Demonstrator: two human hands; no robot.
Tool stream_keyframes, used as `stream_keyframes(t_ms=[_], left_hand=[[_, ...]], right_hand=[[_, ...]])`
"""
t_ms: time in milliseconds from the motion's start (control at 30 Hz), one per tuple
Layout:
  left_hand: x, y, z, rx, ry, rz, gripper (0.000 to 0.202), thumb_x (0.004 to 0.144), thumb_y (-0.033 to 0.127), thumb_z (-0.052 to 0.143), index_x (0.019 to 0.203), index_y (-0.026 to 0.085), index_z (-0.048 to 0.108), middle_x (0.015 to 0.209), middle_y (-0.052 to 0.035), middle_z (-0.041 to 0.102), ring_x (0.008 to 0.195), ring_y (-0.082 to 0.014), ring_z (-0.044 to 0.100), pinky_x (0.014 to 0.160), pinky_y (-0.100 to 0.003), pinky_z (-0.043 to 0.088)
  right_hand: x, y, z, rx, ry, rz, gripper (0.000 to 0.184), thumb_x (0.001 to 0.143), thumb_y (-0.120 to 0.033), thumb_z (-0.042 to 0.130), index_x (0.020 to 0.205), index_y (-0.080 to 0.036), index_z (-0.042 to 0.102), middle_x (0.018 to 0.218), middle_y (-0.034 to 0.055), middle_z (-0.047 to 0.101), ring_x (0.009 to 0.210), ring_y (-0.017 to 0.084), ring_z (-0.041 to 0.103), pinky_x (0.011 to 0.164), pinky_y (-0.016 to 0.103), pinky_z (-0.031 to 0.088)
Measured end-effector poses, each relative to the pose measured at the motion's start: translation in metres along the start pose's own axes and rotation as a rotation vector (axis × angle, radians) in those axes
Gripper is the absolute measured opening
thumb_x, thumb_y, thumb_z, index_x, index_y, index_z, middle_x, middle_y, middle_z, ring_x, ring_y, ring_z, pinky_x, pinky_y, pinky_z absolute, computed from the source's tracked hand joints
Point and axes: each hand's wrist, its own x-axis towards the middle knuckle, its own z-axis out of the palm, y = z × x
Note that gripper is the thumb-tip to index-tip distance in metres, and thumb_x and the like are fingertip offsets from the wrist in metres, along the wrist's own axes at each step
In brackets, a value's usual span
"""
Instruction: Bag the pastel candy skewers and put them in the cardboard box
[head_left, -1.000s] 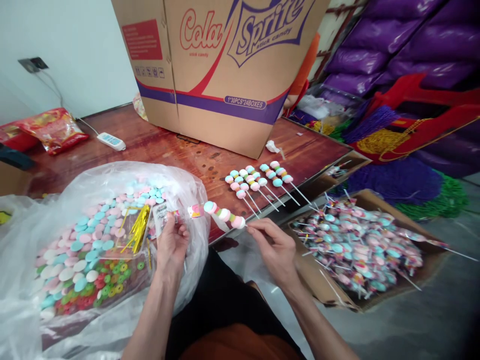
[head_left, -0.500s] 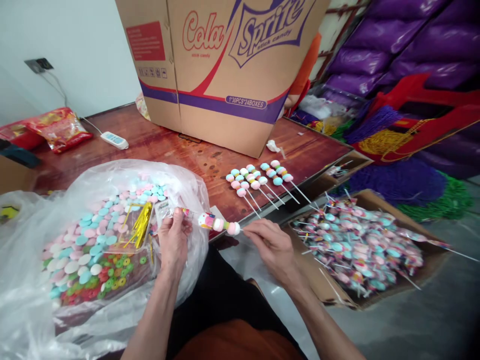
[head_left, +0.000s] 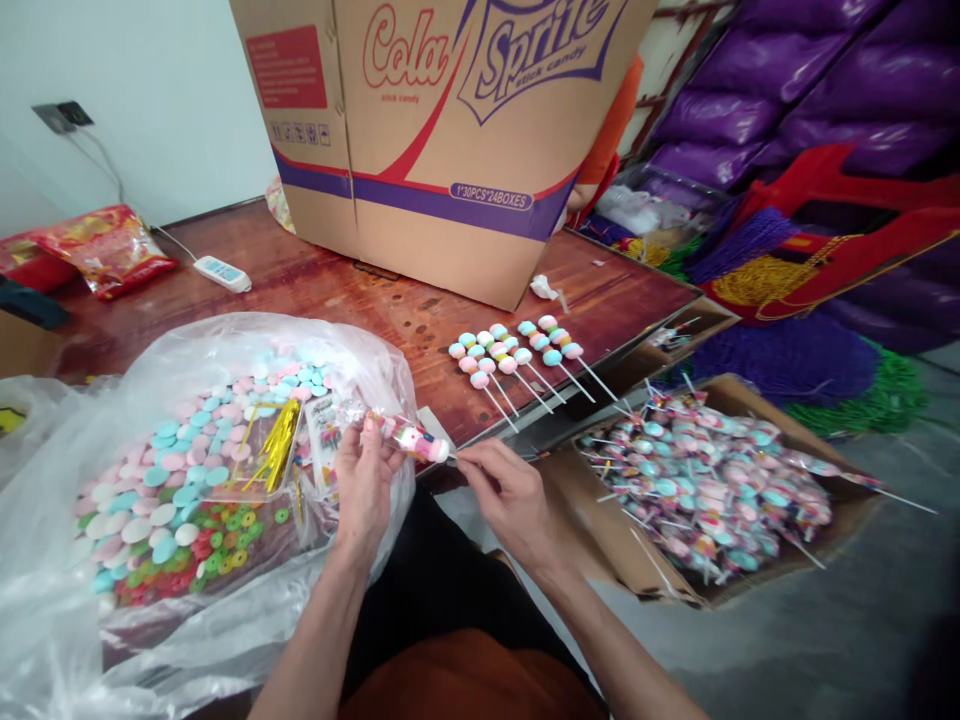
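Observation:
My left hand (head_left: pixel 365 480) is closed on a printed clear wrapper sleeve (head_left: pixel 397 432) that now covers a candy skewer. My right hand (head_left: pixel 501 490) pinches the skewer's stick end just right of the sleeve. Both hands hover over the wooden table's (head_left: pixel 360 300) front edge. Left of my left hand lies a big clear plastic bag (head_left: pixel 187 470) of pink, blue and white candy discs and coloured rings, with a pack of gold twist ties (head_left: pixel 276 452) on top.
Several bare candy skewers (head_left: pixel 517 360) lie in a row on the table to the right. A cardboard box of wrapped skewers (head_left: pixel 705 485) sits below right. A large Cola Sprite carton (head_left: pixel 442 140) stands behind. A power strip (head_left: pixel 221 272) and red snack bags (head_left: pixel 105 250) lie far left.
The candy skewer has slid leftward into the wrapper sleeve until its candies are covered. My right hand followed it to the left, closer to my left hand.

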Motion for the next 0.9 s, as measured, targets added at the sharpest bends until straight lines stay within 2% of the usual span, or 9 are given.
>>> stream_keyframes(t_ms=[100, 200, 300, 367, 433, 567, 733, 800, 900], left_hand=[[-0.006, -0.006, 0.002, 0.054, -0.062, -0.028, 0.033, 0.073, 0.039, 0.080, 0.089, 0.016, 0.062, 0.087, -0.0060, 0.071, 0.078, -0.0156, 0.069, 0.072, -0.027, 0.054], [-0.013, -0.013, 0.004, 0.064, -0.117, -0.062, 0.030, 0.076, 0.039, 0.077, 0.089, 0.016, 0.063, 0.082, -0.0032, 0.069, 0.072, -0.0120, 0.066, 0.066, -0.022, 0.051], [-0.016, -0.011, 0.004, 0.029, -0.145, -0.081, 0.029, 0.078, 0.040, 0.075, 0.091, 0.016, 0.064, 0.085, -0.0040, 0.069, 0.073, -0.0122, 0.066, 0.067, -0.022, 0.051], [-0.015, -0.006, 0.001, 0.007, -0.129, -0.061, 0.030, 0.077, 0.040, 0.076, 0.090, 0.016, 0.065, 0.089, -0.0055, 0.070, 0.078, -0.0142, 0.068, 0.072, -0.026, 0.053], [-0.013, -0.001, -0.002, -0.013, -0.108, -0.038, 0.030, 0.075, 0.039, 0.078, 0.089, 0.016, 0.065, 0.089, -0.0056, 0.070, 0.082, -0.0158, 0.069, 0.076, -0.028, 0.054], [-0.015, 0.001, -0.007, 0.019, -0.116, -0.089, 0.034, 0.074, 0.041, 0.079, 0.090, 0.015, 0.066, 0.088, -0.0073, 0.071, 0.079, -0.0166, 0.070, 0.076, -0.028, 0.054], [-0.022, 0.000, -0.015, 0.030, -0.060, -0.091, 0.030, 0.078, 0.042, 0.075, 0.087, 0.015, 0.068, 0.082, -0.0072, 0.072, 0.072, -0.0167, 0.069, 0.069, -0.027, 0.052], [-0.025, 0.003, -0.020, -0.003, -0.061, -0.099, 0.028, 0.077, 0.041, 0.076, 0.085, 0.015, 0.069, 0.080, -0.0071, 0.073, 0.071, -0.0171, 0.069, 0.070, -0.028, 0.052], [-0.027, 0.009, -0.027, -0.037, -0.052, -0.051, 0.029, 0.078, 0.042, 0.075, 0.083, 0.014, 0.072, 0.079, -0.0088, 0.073, 0.072, -0.0183, 0.068, 0.071, -0.029, 0.052]], right_hand=[[-0.002, -0.005, 0.013, 0.000, -0.031, -0.002, 0.020, 0.095, -0.015, 0.049, 0.095, -0.021, 0.068, 0.088, 0.0047, 0.065, 0.081, 0.016, 0.063, 0.074, 0.027, 0.049], [-0.003, -0.012, 0.030, -0.011, 0.008, 0.006, 0.021, 0.096, -0.016, 0.044, 0.092, -0.020, 0.064, 0.090, 0.0063, 0.063, 0.085, 0.017, 0.063, 0.079, 0.028, 0.051], [-0.004, -0.016, 0.038, -0.006, 0.034, 0.024, 0.019, 0.096, -0.017, 0.043, 0.092, -0.020, 0.061, 0.094, 0.0076, 0.062, 0.090, 0.018, 0.062, 0.081, 0.029, 0.050], [-0.006, -0.016, 0.035, 0.013, -0.020, 0.062, 0.017, 0.096, -0.020, 0.044, 0.091, -0.020, 0.061, 0.091, 0.0060, 0.063, 0.085, 0.017, 0.061, 0.078, 0.027, 0.049], [-0.009, -0.014, 0.029, 0.063, -0.104, 0.140, 0.018, 0.096, -0.024, 0.048, 0.085, -0.020, 0.061, 0.079, 0.0019, 0.062, 0.072, 0.015, 0.058, 0.069, 0.025, 0.046], [-0.011, -0.012, 0.027, 0.214, -0.183, 0.301, 0.025, 0.093, -0.032, 0.054, 0.072, -0.019, 0.057, 0.061, -0.0031, 0.050, 0.057, 0.012, 0.046, 0.054, 0.022, 0.038], [-0.009, -0.022, 0.048, 0.345, -0.205, 0.338, 0.026, 0.091, -0.034, 0.054, 0.071, -0.019, 0.057, 0.064, -0.0025, 0.051, 0.059, 0.011, 0.046, 0.056, 0.022, 0.040], [-0.007, -0.026, 0.055, 0.397, -0.213, 0.341, 0.024, 0.091, -0.036, 0.055, 0.076, -0.019, 0.059, 0.069, -0.0010, 0.055, 0.062, 0.012, 0.049, 0.058, 0.023, 0.042], [-0.003, -0.031, 0.063, 0.400, -0.296, 0.335, 0.022, 0.092, -0.038, 0.054, 0.085, -0.019, 0.062, 0.073, 0.0001, 0.059, 0.063, 0.013, 0.051, 0.057, 0.023, 0.043]])
